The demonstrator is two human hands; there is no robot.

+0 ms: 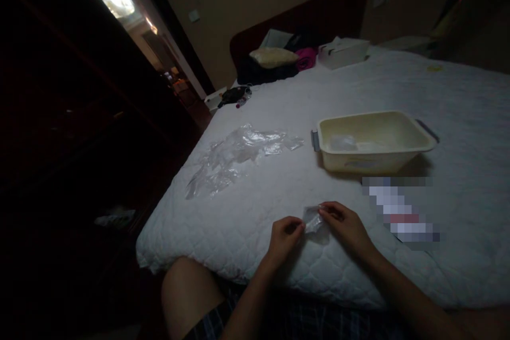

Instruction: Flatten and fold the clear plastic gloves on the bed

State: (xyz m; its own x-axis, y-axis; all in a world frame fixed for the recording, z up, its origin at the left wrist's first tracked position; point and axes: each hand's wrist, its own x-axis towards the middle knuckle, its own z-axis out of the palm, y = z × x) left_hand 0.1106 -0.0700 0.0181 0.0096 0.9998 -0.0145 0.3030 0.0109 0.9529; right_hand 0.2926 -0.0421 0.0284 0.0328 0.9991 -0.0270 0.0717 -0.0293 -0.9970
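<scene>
On the bed (398, 90), cream tub (374, 141) holding clear bags (345, 142), hands pinching a small bag (313, 220)

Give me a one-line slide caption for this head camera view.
Both hands, left hand and right hand, hold a small clear plastic bag over a white bed, near a cream tub.

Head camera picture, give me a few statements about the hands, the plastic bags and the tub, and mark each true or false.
1. Both hands, left hand and right hand, pinch one small clear bag. True.
2. The cream tub stands on the floor. False: it stands on the white bed.
3. A pile of clear bags lies to the left of the tub. True.
4. The right hand rests inside the tub. False: it is nearer the bed's edge, on the small bag.
</scene>
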